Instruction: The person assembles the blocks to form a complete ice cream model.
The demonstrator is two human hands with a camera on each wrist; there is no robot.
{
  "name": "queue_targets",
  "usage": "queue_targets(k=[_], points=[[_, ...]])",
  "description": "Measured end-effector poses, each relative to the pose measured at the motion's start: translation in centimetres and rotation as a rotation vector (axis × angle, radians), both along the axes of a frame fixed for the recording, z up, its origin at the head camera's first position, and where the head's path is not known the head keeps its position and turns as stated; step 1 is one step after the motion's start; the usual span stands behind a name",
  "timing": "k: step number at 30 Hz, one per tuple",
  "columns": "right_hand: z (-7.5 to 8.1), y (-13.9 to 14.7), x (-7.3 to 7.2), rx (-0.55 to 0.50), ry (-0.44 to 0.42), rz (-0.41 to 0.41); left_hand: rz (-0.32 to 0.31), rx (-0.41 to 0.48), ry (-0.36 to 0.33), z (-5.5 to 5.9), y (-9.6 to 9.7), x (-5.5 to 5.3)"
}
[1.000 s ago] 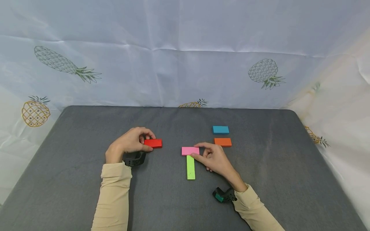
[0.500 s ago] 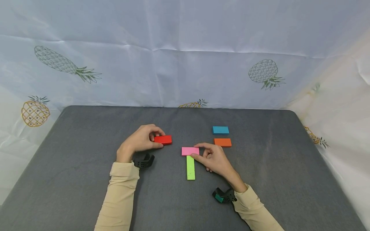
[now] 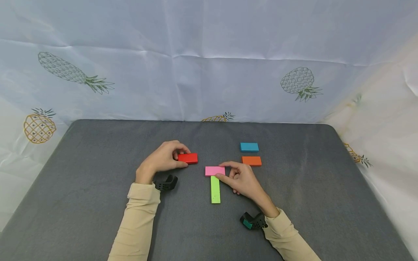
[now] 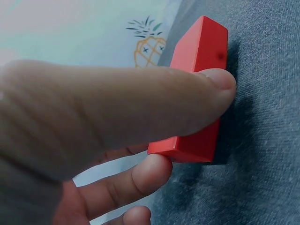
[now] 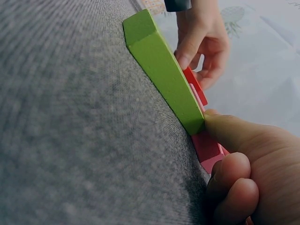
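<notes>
Five blocks: two pinched, three lying free on the grey table (image 3: 189, 224).
Left hand (image 3: 164, 158): pinches the red block (image 3: 188, 158) at its near end; contact with the table cannot be told.
Right hand (image 3: 243, 180): pinches the end of the pink block (image 3: 213, 171), which lies between the hands.
Green block (image 3: 215, 190): lies on the thumb side of the right hand, its end apparently against the pink block.
Orange block (image 3: 251, 161), blue block (image 3: 249, 147): lie beyond the right hand — orange nearer, blue farther.
Slip risk: a loosened left pinch could let the red block tilt.
Alignment risk: uneven right-hand pressure could skew the pink block — and likely displace the green block.
Contact risk: raised right knuckles could nudge the orange block.
</notes>
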State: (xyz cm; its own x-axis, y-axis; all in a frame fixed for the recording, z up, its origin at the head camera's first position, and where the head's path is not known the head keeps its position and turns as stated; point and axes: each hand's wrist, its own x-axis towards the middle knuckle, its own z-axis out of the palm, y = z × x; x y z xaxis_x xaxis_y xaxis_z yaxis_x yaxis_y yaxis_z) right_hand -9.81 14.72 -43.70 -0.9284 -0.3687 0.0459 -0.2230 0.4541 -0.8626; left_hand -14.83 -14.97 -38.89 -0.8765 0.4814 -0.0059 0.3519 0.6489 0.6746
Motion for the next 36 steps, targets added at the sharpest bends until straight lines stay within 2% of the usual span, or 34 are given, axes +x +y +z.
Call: queue_targets(k=[22, 36], points=[[0.3, -0.1, 0.1, -0.026, -0.022, -0.009, -0.041, -0.024, 0.018, 0.0, 1.4, 0.1], [0.2, 0.0, 0.0, -0.006, -0.021, -0.009, -0.067, -0.011, 0.023, -0.1, 2.3, 0.2]])
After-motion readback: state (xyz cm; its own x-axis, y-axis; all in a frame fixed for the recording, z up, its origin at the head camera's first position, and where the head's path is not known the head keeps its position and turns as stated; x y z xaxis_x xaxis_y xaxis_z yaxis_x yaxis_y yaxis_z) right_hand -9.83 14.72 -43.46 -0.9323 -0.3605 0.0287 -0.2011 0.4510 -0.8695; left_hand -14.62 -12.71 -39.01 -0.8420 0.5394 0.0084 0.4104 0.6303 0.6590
